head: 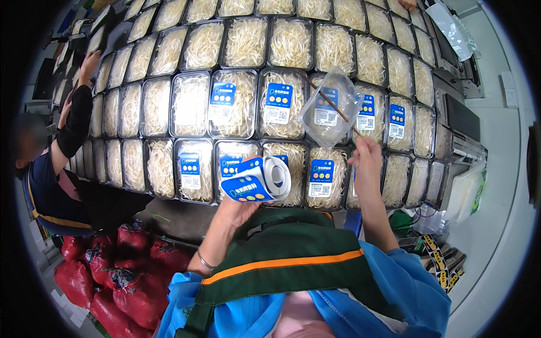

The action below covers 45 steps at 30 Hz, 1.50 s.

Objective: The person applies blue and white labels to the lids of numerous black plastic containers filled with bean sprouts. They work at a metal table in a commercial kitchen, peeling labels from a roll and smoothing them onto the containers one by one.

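My left hand (241, 208) grips a roll of printed labels (246, 186), blue and white with a loose end curling forward. My right hand (367, 153) pinches the end of a thin brown stick (334, 107). That stick slants up and left across a clear plastic container (325, 134), which is tilted over the packs; whether the hand also touches the container cannot be told. Below and around both hands are black trays of bean sprouts under clear covers, such as one labelled tray (312, 152). Several carry the same blue-and-white label; others, like a far tray (291, 42), have none.
A co-worker (63, 169) at the left reaches toward more trays. Another hand (408, 4) shows at the far right edge. Red mesh sacks (139, 291) lie on the floor at lower left. Metal equipment (460, 122) and plastic bags (463, 194) stand at the right.
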Each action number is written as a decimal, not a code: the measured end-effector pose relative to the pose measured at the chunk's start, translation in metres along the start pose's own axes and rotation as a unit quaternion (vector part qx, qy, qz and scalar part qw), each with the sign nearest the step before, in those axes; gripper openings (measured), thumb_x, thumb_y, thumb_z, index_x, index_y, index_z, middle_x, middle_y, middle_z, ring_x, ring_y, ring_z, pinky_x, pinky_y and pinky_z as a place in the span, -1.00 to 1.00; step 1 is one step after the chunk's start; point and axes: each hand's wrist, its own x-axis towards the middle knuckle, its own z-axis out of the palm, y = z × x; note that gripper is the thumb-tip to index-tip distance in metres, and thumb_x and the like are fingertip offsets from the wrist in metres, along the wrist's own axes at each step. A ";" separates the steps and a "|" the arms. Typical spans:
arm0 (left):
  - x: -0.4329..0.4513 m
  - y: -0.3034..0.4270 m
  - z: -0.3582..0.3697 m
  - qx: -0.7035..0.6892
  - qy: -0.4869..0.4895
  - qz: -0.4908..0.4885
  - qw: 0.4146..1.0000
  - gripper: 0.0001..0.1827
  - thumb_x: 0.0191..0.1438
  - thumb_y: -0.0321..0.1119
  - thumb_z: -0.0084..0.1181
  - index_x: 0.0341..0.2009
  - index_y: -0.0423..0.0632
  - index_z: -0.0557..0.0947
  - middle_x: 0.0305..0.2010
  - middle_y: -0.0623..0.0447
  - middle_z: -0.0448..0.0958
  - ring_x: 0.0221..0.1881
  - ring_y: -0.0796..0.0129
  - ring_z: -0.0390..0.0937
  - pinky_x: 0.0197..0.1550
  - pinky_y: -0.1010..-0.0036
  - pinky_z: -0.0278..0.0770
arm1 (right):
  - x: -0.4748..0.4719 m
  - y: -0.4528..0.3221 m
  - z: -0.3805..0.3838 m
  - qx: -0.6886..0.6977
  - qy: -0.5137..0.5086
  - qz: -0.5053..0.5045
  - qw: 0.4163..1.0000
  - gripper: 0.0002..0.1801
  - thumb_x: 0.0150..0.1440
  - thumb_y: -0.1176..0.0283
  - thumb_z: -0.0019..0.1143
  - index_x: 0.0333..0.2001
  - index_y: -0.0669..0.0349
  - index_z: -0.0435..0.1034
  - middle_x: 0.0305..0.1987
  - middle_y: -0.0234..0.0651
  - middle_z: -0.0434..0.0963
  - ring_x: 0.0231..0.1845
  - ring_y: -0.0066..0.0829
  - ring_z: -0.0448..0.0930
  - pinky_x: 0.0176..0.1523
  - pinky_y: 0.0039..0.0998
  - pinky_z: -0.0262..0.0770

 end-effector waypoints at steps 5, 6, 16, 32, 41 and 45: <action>0.035 0.030 0.052 0.219 -0.137 -0.024 0.966 -0.54 0.01 -0.43 0.17 0.03 0.00 0.37 -0.08 0.08 0.46 -0.05 0.40 0.47 -0.06 0.49 0.51 | 0.078 -0.089 0.062 -0.275 -0.125 -0.421 0.855 -0.65 0.02 0.35 0.11 -0.11 0.26 0.41 -0.15 -0.14 0.51 -0.03 -0.29 0.48 0.05 -0.32 0.33; 0.041 0.030 0.066 0.264 -0.130 -0.065 0.954 -0.49 -0.05 -0.43 0.22 0.03 0.00 0.37 -0.09 0.07 0.47 -0.07 0.43 0.47 -0.10 0.51 0.52 | 0.090 -0.097 0.087 -0.426 -0.143 -0.472 0.758 -0.50 -0.03 0.10 0.07 -0.11 0.25 0.43 -0.15 -0.07 0.53 0.01 -0.18 0.46 0.13 -0.12 0.23; -0.028 0.032 0.012 0.073 -0.054 0.023 0.996 -0.62 0.11 -0.27 0.05 0.03 -0.03 0.40 -0.08 0.01 0.46 -0.11 0.32 0.50 -0.11 0.45 0.54 | 0.141 -0.074 0.047 -0.344 -0.214 -0.084 0.910 -0.53 0.08 0.05 0.08 -0.47 0.34 0.43 -0.53 -0.28 0.52 -0.54 -0.51 0.50 -0.46 -0.49 0.40; 0.003 -0.012 0.045 0.629 -0.007 -0.003 0.778 -0.20 -0.14 -0.12 0.33 0.15 -0.24 0.33 0.12 -0.19 0.24 0.09 0.14 0.34 0.13 0.39 0.31 | -0.065 0.014 0.015 0.251 -0.125 -0.194 0.940 -0.82 0.27 0.39 -0.17 -0.20 0.32 0.26 -0.25 -0.13 0.48 -0.31 -0.47 0.52 -0.21 -0.41 0.51; 0.014 -0.020 0.027 0.790 -0.039 -0.091 0.605 -0.15 -0.26 0.01 0.28 0.13 -0.14 0.39 0.07 -0.38 0.31 0.09 -0.13 0.34 0.15 0.28 0.32 | -0.033 0.041 0.016 0.279 -0.172 0.045 0.944 -0.83 0.25 0.37 -0.10 -0.20 0.26 0.28 -0.25 -0.22 0.49 -0.25 -0.44 0.51 -0.09 -0.31 0.50; 0.026 -0.018 0.016 0.777 -0.099 -0.127 0.609 -0.21 -0.18 -0.02 0.26 0.15 -0.07 0.38 0.14 -0.33 0.28 0.09 -0.13 0.34 0.14 0.27 0.33 | -0.042 0.048 0.028 -0.140 -0.267 -0.248 0.921 -0.87 0.08 0.45 0.13 -0.29 0.24 0.44 -0.16 -0.24 0.48 -0.10 -0.38 0.47 0.00 -0.44 0.35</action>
